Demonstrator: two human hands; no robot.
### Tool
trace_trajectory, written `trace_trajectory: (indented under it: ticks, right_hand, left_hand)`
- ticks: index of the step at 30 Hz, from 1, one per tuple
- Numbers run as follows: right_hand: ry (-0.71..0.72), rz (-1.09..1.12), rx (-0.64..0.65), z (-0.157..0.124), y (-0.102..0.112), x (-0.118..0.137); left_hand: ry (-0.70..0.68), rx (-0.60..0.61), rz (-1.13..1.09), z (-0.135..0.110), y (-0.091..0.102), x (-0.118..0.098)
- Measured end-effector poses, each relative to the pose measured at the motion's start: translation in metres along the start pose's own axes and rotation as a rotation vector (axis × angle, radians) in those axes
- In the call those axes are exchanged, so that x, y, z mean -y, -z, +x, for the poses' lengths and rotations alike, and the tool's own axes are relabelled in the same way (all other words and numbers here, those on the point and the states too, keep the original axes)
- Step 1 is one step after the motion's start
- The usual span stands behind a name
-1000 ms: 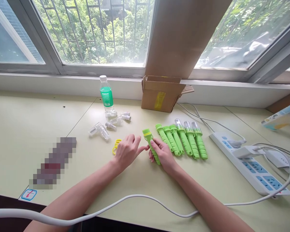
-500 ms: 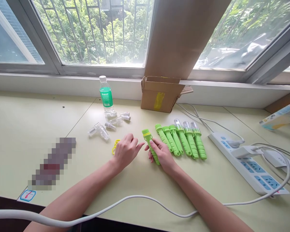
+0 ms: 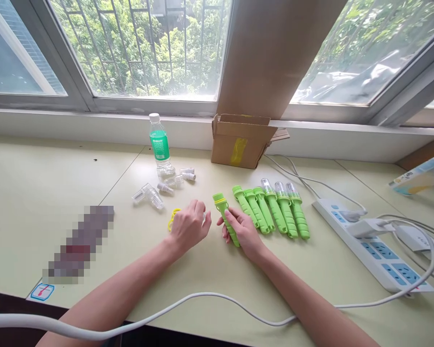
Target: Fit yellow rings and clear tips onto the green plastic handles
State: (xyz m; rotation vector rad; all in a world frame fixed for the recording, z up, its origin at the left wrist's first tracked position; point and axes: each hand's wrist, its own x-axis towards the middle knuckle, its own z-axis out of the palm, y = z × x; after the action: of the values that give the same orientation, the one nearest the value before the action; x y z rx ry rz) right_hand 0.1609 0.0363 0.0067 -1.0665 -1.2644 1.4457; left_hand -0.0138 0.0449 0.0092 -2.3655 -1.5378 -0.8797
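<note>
My right hand [image 3: 244, 231] is wrapped round a green ribbed flashlight body [image 3: 221, 205], held tilted with its threaded end up and a yellow ring below the thread. My left hand [image 3: 191, 222] is closed just left of it, knuckles up; a pale bit shows by its fingers, too small to make out. Yellow rings [image 3: 173, 219] lie at its left side, partly covered by the hand. Right of my right hand, several green flashlights lie in a row; some have a clear cap [image 3: 265, 185], others a bare threaded end [image 3: 236, 191].
Clear plastic caps [image 3: 148, 195] lie in front of a water bottle [image 3: 159, 144]. A cardboard box [image 3: 238, 144] stands at the back. At right are a power strip [image 3: 369, 248] and cables; a white cable [image 3: 202, 294] crosses the front. A blurred object [image 3: 81, 243] lies left.
My left thumb has drawn in from pointing right to lie against the curled fingers. My right hand and the flashlight body have stayed in place.
</note>
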Motion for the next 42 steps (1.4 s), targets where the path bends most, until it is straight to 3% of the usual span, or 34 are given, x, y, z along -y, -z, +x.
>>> trace_trajectory:
  ticks: [11,29,34,42]
  right_hand:
    - [0.001,-0.001,-0.001,0.001,-0.001,0.001]
    - [-0.012,-0.008,-0.008,0.000,-0.001,0.003]
    - [-0.012,-0.020,-0.007,0.000,-0.002,0.003]
    - [-0.023,-0.026,-0.009,-0.001,-0.002,0.004]
  left_hand:
    - [-0.058,0.127,-0.014,0.000,-0.001,0.000]
    - [-0.027,-0.020,-0.068,-0.001,-0.009,0.008]
    - [-0.014,-0.094,-0.125,0.000,-0.007,0.006]
    - [0.004,-0.110,-0.136,0.001,-0.003,0.006]
